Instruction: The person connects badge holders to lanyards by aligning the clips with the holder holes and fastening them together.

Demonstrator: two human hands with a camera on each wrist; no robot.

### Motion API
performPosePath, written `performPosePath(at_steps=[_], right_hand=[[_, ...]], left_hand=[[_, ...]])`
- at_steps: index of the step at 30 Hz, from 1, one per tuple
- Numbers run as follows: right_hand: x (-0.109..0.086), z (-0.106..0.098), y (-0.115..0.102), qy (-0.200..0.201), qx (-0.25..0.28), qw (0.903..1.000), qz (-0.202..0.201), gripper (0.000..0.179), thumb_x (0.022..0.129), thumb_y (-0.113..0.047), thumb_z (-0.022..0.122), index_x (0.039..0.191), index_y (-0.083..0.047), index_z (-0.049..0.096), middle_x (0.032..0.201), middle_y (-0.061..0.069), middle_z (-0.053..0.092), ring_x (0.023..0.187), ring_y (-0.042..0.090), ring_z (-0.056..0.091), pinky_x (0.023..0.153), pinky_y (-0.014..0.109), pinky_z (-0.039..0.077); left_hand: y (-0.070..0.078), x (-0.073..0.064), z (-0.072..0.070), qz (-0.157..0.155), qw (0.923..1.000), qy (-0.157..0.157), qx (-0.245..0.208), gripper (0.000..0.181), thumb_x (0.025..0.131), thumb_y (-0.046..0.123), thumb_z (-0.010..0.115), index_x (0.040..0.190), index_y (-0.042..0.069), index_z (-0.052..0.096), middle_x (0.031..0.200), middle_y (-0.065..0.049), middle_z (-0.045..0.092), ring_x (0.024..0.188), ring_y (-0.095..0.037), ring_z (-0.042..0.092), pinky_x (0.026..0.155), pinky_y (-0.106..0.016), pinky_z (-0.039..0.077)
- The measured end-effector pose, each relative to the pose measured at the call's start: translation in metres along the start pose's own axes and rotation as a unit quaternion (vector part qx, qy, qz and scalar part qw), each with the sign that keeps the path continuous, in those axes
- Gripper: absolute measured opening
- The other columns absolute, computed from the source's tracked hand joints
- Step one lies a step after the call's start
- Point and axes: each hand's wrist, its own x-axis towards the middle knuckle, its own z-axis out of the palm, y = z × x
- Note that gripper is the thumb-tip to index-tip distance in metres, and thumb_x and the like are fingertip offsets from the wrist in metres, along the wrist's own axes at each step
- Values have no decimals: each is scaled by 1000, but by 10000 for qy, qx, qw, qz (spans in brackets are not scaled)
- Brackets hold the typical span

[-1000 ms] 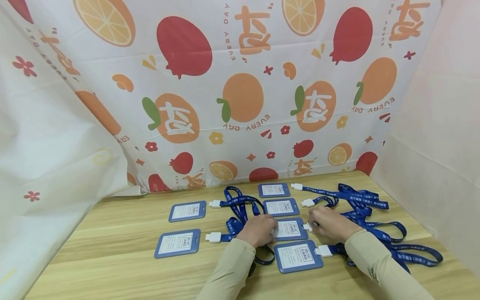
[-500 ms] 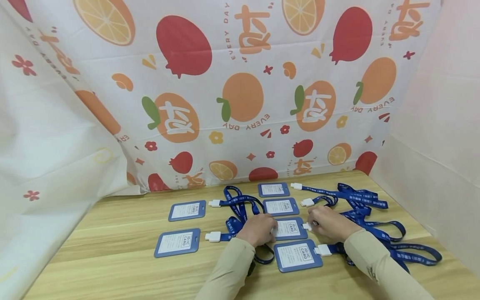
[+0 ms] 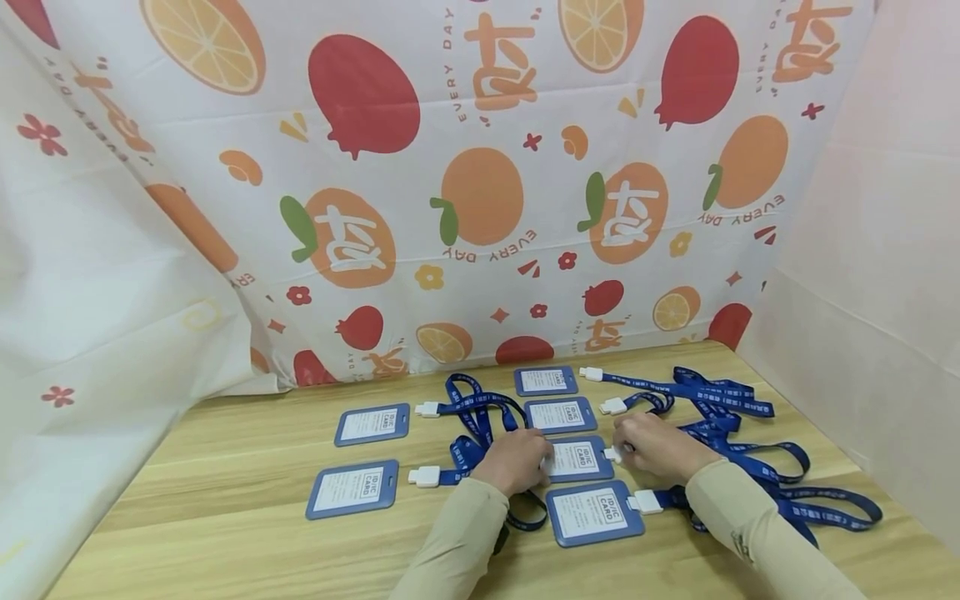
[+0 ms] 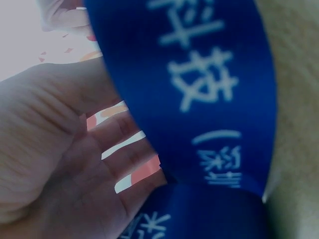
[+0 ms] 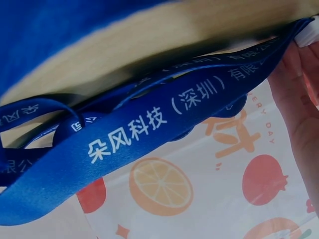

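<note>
In the head view my left hand holds the left edge of a blue ID card holder, third from the back in the right-hand column. My right hand pinches the white lanyard clip at that holder's slotted end. From the clip, blue lanyard strap runs under and past the right hand; their exact join is hidden by the fingers. A printed blue strap hangs close to the lens in the left wrist view, covering part of the left hand's fingers. In the right wrist view, a blue lanyard stretches to the fingers.
Two card holders lie at left, each facing a white clip. Others stand behind and in front of the held one; the front holder touches its clip. Tangled lanyards cover the right side. A fruit-print cloth hangs behind.
</note>
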Motion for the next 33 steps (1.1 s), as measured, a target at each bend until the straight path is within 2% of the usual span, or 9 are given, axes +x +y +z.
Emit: performPosePath(at_steps=[10, 17, 25, 33], right_hand=[[1, 0, 0, 75, -115, 9999, -77, 15, 83, 9, 71, 89, -3, 77, 81, -5, 60, 74, 10, 53, 69, 30, 54], [0, 0, 0, 78, -164, 9998, -68, 13, 84, 8, 72, 87, -4, 77, 80, -6, 59, 73, 9, 52, 67, 28, 54], [1, 0, 1, 118, -138, 9996, -195, 14, 84, 9, 71, 88, -4, 78, 80, -6, 60, 72, 9, 51, 66, 27, 52], [1, 1, 2, 125, -96, 9996, -238, 16, 83, 9, 70, 86, -5, 77, 79, -6, 58, 70, 9, 48, 62, 26, 48]], left_hand=[[1, 0, -1, -7, 9999, -14, 158, 26, 85, 22, 85, 108, 13, 79, 111, -1, 71, 92, -13, 61, 90, -29, 52], [0, 2, -1, 10, 10000, -46, 12, 27, 85, 22, 85, 109, 13, 79, 112, -2, 71, 90, -13, 60, 90, -29, 53], [0, 3, 0, -104, 9999, -62, -48, 26, 84, 21, 85, 108, 13, 79, 112, -3, 72, 87, -13, 58, 89, -31, 53], [1, 3, -1, -73, 10000, -27, -18, 25, 83, 21, 86, 106, 12, 80, 109, -3, 72, 85, -13, 57, 88, -30, 53]])
